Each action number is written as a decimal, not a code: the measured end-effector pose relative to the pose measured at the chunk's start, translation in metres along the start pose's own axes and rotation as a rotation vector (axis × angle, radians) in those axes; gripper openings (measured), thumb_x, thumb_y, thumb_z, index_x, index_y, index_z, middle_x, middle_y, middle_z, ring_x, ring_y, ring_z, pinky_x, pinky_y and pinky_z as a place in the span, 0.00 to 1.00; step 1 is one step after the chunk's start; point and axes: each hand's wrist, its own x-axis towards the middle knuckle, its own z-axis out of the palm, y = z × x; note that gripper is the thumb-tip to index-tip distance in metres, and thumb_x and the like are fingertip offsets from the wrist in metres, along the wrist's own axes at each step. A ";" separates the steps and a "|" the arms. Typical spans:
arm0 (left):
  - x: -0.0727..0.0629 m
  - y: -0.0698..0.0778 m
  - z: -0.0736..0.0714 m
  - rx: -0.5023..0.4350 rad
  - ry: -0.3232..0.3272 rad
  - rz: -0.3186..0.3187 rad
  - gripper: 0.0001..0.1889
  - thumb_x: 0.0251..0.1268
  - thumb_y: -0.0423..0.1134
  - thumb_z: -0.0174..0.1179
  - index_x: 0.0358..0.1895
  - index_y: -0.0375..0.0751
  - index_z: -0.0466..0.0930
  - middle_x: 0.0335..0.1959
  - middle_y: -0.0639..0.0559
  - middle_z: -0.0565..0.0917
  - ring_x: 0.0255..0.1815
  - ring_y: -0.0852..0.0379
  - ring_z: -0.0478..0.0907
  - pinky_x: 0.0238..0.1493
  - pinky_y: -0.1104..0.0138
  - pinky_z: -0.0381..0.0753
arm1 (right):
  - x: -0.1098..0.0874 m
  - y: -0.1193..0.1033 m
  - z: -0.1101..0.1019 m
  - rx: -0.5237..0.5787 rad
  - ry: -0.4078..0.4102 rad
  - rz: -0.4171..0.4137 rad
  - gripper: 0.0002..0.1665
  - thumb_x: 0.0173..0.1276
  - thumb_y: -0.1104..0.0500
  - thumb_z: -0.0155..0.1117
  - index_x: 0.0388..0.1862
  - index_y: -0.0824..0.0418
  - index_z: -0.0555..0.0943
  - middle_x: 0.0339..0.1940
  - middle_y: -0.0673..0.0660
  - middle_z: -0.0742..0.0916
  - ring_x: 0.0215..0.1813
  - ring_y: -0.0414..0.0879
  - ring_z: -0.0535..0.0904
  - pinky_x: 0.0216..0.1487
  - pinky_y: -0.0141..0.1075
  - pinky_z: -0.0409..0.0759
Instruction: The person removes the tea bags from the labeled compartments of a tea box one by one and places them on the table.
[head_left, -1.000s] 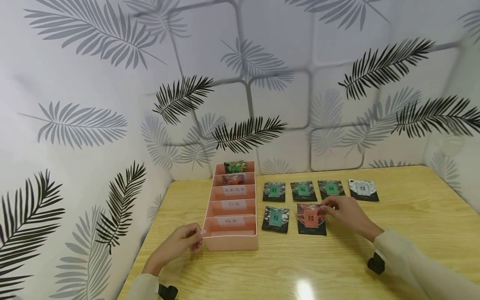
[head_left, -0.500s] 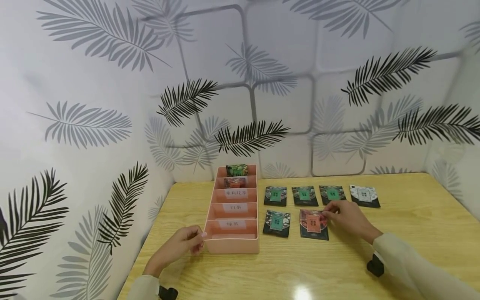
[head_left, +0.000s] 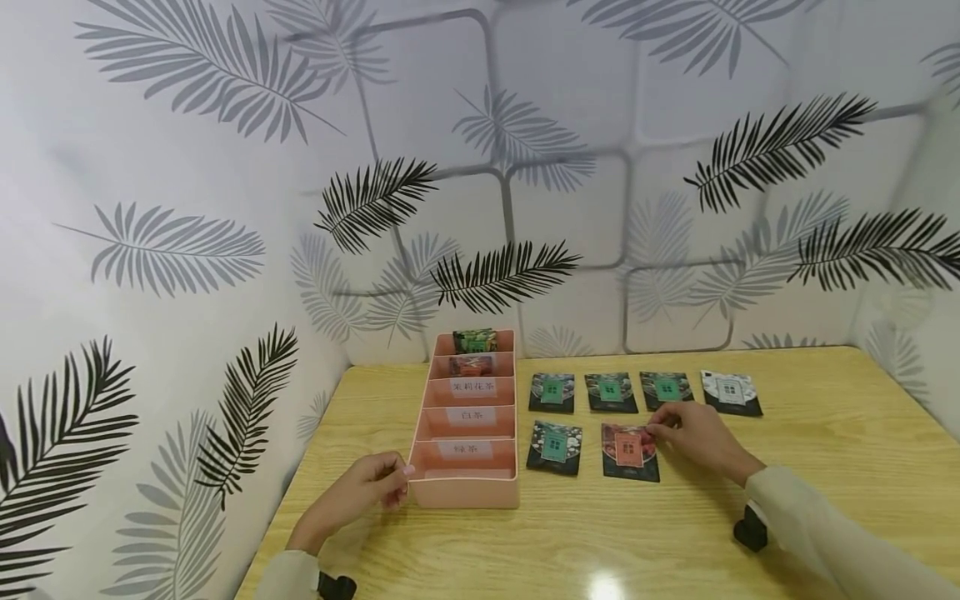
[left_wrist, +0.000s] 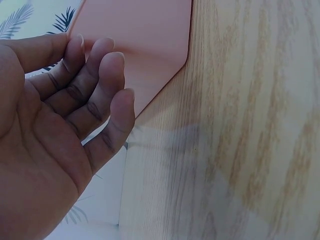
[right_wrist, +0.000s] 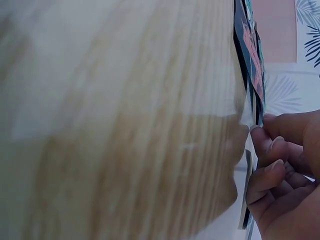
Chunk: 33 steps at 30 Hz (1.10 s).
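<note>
My left hand pinches the near left corner of a pink divided box between thumb and forefinger; its other fingers curl loosely beside the wall in the left wrist view. With thumb and forefinger, my right hand pinches the upper right edge of a red-labelled tea sachet. The sachet lies face up, close over the table, and appears nearly edge-on in the right wrist view. To its left lies a green-labelled sachet with a white floral print.
Behind, a row holds several sachets: green-labelled ones and a white-and-black one at the right end. The box's two far compartments contain a green sachet and a red one. A leaf-patterned wall borders the wooden table.
The head view has tilted slightly, so everything sits a little lower in it. The red-labelled sachet has shifted slightly toward me and right. My left hand stays at the box corner.
</note>
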 end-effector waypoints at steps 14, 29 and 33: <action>-0.002 0.001 0.000 0.021 0.013 0.013 0.19 0.85 0.44 0.50 0.39 0.30 0.76 0.34 0.28 0.80 0.28 0.55 0.75 0.33 0.58 0.83 | 0.009 -0.004 -0.011 0.012 0.019 0.017 0.08 0.76 0.56 0.67 0.43 0.60 0.87 0.36 0.50 0.88 0.36 0.43 0.82 0.38 0.44 0.81; -0.001 0.002 0.000 0.005 0.000 0.016 0.19 0.85 0.44 0.49 0.39 0.30 0.76 0.36 0.26 0.79 0.29 0.45 0.75 0.34 0.57 0.82 | 0.034 -0.020 -0.011 0.028 0.067 -0.071 0.10 0.76 0.54 0.67 0.46 0.59 0.88 0.38 0.50 0.89 0.38 0.44 0.84 0.38 0.45 0.82; -0.001 0.002 0.000 0.006 0.003 0.014 0.19 0.85 0.44 0.50 0.39 0.30 0.76 0.36 0.26 0.79 0.29 0.47 0.75 0.34 0.57 0.83 | 0.040 -0.031 -0.010 0.049 0.064 -0.089 0.10 0.76 0.54 0.67 0.47 0.60 0.87 0.39 0.51 0.89 0.37 0.44 0.83 0.37 0.44 0.81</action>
